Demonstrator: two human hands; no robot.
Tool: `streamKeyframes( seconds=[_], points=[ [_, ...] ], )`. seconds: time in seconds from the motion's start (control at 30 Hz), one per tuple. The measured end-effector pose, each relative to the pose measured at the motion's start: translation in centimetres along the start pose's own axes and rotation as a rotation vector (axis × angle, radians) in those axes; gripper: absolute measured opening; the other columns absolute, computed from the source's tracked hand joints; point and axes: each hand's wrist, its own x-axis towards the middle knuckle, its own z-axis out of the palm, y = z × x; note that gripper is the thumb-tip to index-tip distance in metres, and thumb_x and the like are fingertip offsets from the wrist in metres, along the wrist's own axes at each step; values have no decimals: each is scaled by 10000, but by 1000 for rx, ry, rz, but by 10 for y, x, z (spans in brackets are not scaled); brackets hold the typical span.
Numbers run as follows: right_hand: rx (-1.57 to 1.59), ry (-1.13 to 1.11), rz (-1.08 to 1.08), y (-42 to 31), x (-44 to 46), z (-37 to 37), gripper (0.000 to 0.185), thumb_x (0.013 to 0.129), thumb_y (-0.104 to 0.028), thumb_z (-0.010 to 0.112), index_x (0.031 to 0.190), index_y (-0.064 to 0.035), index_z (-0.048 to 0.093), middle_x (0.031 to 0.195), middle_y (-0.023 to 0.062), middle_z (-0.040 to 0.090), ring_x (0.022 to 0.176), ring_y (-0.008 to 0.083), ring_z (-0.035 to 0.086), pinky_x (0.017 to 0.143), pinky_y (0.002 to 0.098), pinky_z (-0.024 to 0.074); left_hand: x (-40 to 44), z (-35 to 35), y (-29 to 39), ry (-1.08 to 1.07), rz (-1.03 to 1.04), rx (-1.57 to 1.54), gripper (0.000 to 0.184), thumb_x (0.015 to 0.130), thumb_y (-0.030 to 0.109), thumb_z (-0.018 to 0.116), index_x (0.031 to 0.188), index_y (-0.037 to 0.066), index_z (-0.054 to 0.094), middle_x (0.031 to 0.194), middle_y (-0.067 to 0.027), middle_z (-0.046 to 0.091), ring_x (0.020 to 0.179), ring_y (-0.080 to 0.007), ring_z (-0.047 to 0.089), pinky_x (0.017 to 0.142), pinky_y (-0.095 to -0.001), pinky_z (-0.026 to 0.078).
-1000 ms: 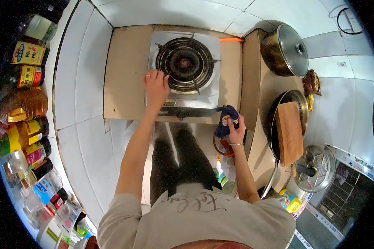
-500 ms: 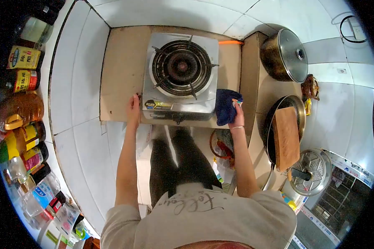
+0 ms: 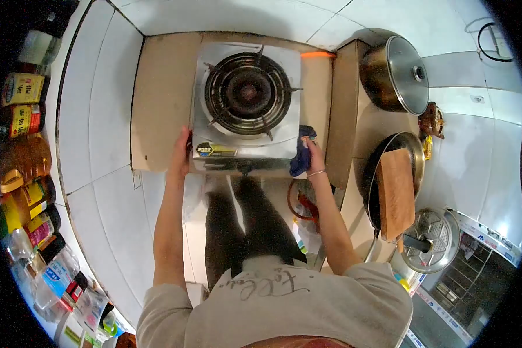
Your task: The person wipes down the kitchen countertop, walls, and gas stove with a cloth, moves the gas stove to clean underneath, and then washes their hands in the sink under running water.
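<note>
A silver gas stove (image 3: 246, 148) with a black round burner stands on the beige counter (image 3: 159, 104). My left hand (image 3: 181, 153) is against the stove's left side near its front corner, its fingers partly hidden by that side. At the right front corner, my right hand (image 3: 314, 155) holds a dark blue cloth (image 3: 301, 156) pressed to the stove's side.
An orange hose (image 3: 318, 54) runs behind the stove to the right. A lidded pot (image 3: 383, 75), a pan (image 3: 370, 174) with a wooden board (image 3: 396, 194) across it and a glass lid (image 3: 432, 255) are at right. Bottles (image 3: 26, 156) line the far left.
My left hand has moved from the stove top down to its left side. My right hand has brought the cloth up from below the front edge to the stove's right side.
</note>
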Motion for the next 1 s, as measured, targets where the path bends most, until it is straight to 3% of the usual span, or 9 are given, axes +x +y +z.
streamKeyframes(
  seconds=[0.13, 0.17, 0.27, 0.43, 0.5, 0.67, 0.83, 0.9, 1.0],
  points=[
    [55, -74, -22, 3, 16, -21, 285, 846, -304, 574, 1037, -93, 557, 920, 30, 608, 812, 157, 603, 672, 296, 498, -6, -12, -24, -35, 188, 140, 678, 799, 393, 643, 1271, -34, 410, 1225, -125, 503, 1148, -210, 449, 942, -347, 396],
    [23, 100, 30, 19, 35, -39, 286, 853, -293, 564, 1041, -78, 561, 928, 36, 608, 806, 151, 599, 673, 294, 496, -7, -16, -29, -128, 272, 266, 726, 767, 323, 700, 1298, -43, 368, 1245, -130, 485, 1162, -218, 437, 939, -353, 401],
    [-167, 145, -114, 14, 36, -47, 296, 851, -290, 565, 1047, -68, 564, 911, 34, 609, 785, 139, 593, 672, 287, 493, -40, 30, -7, -26, 186, 562, 832, 692, 210, 764, 1331, -56, 302, 1269, -141, 460, 1158, -231, 443, 955, -351, 386],
    [-349, 187, -91, 2, -19, -46, 542, 860, -346, 556, 1291, -42, 430, 1204, 100, 522, 1047, 188, 537, 835, 295, 448, -63, 66, 12, 37, 149, 613, 957, 596, 289, 822, 1332, -46, 311, 1257, -154, 470, 1136, -241, 468, 950, -344, 388],
    [-373, 259, -17, -2, -46, -34, 693, 844, -432, 553, 1394, -106, 287, 1370, 101, 374, 1230, 226, 391, 970, 407, 338, -64, 68, 17, 18, 165, 780, 1081, 523, 389, 840, 1341, -54, 289, 1293, -183, 426, 1174, -270, 435, 972, -366, 366],
    [-344, 241, 136, 13, -81, -17, 843, 767, -562, 580, 1417, -168, 217, 1404, 92, 327, 1260, 287, 339, 978, 589, 205, -66, 57, -14, -56, 448, 1129, 1211, 459, 481, 837, 1375, -32, 234, 1354, -264, 283, 1242, -374, 332, 1027, -414, 295],
    [-274, 195, 64, 34, -82, -19, 593, 838, -403, 595, 1305, -93, 400, 1216, 53, 505, 1071, 195, 513, 881, 367, 385, -67, 64, -38, -58, 489, 968, 1195, 476, 535, 810, 1403, 65, 222, 1314, -290, 330, 1226, -413, 347, 1019, -429, 311],
    [-417, 173, -44, 45, -86, -26, 477, 862, -335, 581, 1237, -68, 457, 1148, 38, 535, 1002, 165, 534, 847, 307, 394, -74, 74, -39, 49, 578, 994, 1131, 503, 483, 813, 1381, 28, 264, 1233, -290, 425, 1113, -416, 468, 961, -414, 383],
    [-618, 61, -266, 67, -94, -36, 311, 896, -237, 555, 1128, -30, 534, 1053, 25, 573, 897, 128, 549, 808, 248, 404, -77, 91, -41, 50, 555, 794, 1124, 490, 543, 797, 1365, 32, 310, 1305, -279, 389, 1222, -392, 384, 1027, -439, 309]
  ],
)
